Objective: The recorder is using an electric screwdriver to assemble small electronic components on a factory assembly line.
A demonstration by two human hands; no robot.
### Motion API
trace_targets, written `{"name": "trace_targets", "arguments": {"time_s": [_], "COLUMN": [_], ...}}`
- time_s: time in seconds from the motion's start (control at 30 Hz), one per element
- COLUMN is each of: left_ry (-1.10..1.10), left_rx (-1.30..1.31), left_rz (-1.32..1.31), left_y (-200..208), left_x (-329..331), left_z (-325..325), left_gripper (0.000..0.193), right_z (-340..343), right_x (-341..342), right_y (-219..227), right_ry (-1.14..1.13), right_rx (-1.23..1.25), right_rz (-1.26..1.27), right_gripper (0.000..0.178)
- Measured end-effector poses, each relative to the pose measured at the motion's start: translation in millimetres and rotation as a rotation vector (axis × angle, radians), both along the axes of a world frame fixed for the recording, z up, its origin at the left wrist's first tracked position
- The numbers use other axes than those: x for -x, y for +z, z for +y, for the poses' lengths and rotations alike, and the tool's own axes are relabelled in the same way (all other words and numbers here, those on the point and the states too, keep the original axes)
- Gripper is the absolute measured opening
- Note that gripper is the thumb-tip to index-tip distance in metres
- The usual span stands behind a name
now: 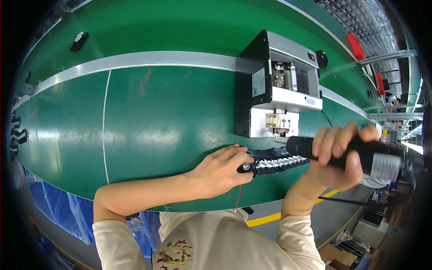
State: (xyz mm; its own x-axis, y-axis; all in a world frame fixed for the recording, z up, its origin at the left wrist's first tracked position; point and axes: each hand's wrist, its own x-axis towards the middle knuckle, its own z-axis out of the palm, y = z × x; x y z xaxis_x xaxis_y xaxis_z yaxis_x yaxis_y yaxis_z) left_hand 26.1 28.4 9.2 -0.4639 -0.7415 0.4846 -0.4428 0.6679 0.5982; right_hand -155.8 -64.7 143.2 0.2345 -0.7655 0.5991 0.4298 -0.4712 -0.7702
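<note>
Near the table's front edge lies a long black part (279, 160) with a pale, jagged strip along its top and a round silver screw-like spot at its left end. My left hand (226, 165) is closed around that left end, and a thin red wire (239, 198) hangs below it. To the right, my right hand (339, 155) grips a black electric screwdriver (301, 146), held sideways with its nose to the left. The tool sits over the black part's right end and hides it. Slight motion blur covers my right hand, and the bit's tip is hard to make out.
Beyond the black part stands a grey and black screw feeder (288, 96) on the green table (171, 108). A dark cable (342, 200) runs from the screwdriver's side. A metal rail (180, 58) crosses behind; a small black object (79, 41) lies at the far left.
</note>
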Motion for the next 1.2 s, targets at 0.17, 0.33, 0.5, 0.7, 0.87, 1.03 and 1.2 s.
{"name": "trace_targets", "arguments": {"time_s": [0.17, 0.33, 0.5, 0.7, 0.87, 1.03, 1.2], "left_ry": [0.005, -0.003, 0.0, -0.006, -0.001, 0.001, -0.004], "left_rx": [-0.009, -0.008, -0.001, -0.011, -0.019, -0.001, -0.023], "left_rz": [0.005, 0.003, -0.006, 0.003, 0.009, 0.001, 0.003], "left_y": [-2.8, -2.6, 0.0, 0.7, 0.4, -1.2, -0.1], "left_x": [0.7, 0.8, 0.7, 3.8, 3.4, 2.7, 3.3], "left_z": [0.0, -1.6, -1.9, -3.0, -2.1, -1.2, -2.0], "left_gripper": [0.019, 0.019, 0.019, 0.019, 0.018, 0.018, 0.019], "right_z": [33.5, 37.0, 9.8, -79.6, -80.8, -25.4, -10.6], "right_x": [8.4, 8.2, 17.3, 45.1, 31.7, 45.0, 11.1], "right_y": [-10.3, -10.5, 26.6, 53.4, 46.1, 52.3, 21.7], "right_ry": [0.01, 0.051, 0.073, -0.063, -0.381, -0.016, -0.008], "right_rx": [-0.034, -0.047, 0.092, 0.011, 0.064, 0.102, -0.014], "right_rz": [-0.056, -0.086, -0.163, -0.372, -0.187, -0.274, -0.124], "right_gripper": [0.044, 0.04, 0.035, 0.02, 0.023, 0.029, 0.035]}}
